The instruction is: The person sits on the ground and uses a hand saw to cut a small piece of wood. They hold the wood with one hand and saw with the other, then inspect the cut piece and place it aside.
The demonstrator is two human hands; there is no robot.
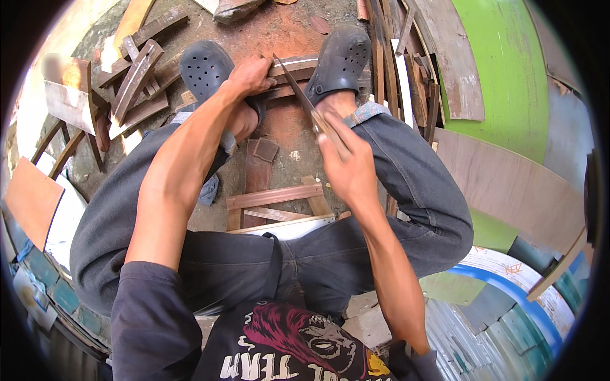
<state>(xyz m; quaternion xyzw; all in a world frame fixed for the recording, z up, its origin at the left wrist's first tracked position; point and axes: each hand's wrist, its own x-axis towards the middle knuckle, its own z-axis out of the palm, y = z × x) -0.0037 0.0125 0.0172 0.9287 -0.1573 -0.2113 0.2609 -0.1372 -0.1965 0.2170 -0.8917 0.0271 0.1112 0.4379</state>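
Observation:
My right hand (348,166) is closed around the wooden handle of a handsaw (294,86). The saw's dark, tapering blade points up and left across a wooden strip (298,65), its teeth too small to make out. My left hand (251,76) grips the strip's left end, just beside the blade. Two grey clogs (338,60) are on my feet, one at each end of the strip. A second length of wood lies along its near side; whether the two are joined I cannot tell.
Wood offcuts (136,79) lie piled at the left, and long boards (384,57) at the right beside a green panel (508,70). Between my legs stands a small wooden frame (273,197). Corrugated sheets (457,330) lie at lower right.

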